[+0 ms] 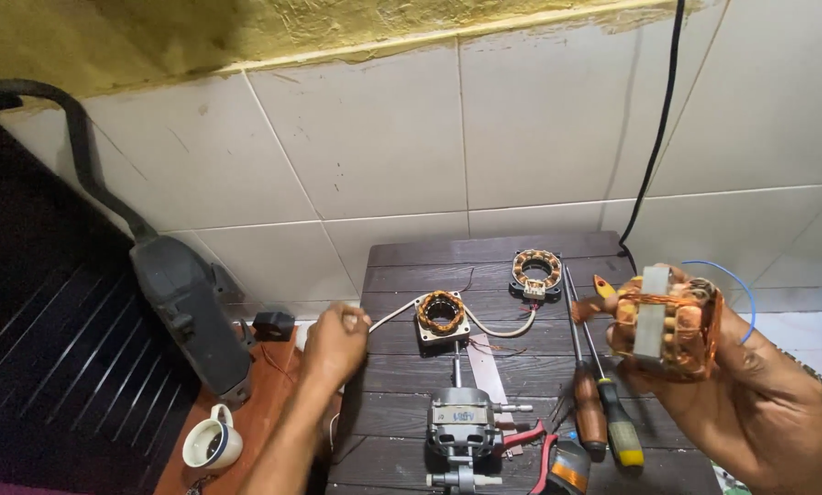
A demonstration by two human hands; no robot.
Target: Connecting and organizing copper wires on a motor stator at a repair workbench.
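Note:
My right hand (750,394) holds up a copper-wound motor stator (667,325) with a pale strip across its front, above the right edge of the dark wooden table (411,385). My left hand (333,344) is closed at the table's left edge, pinching the end of a white cable (392,314). That cable leads to a square stator with copper coils (442,313) lying on the table. A round stator (536,271) lies further back. A grey motor with a shaft (464,429) sits at the front.
Two screwdrivers (603,403) with brown and yellow-black handles lie at the right. Red-handled pliers (539,445) lie near the front. A white cup (214,445) stands on a low brown surface at left, beside a dark grey appliance (191,312). A tiled wall stands behind.

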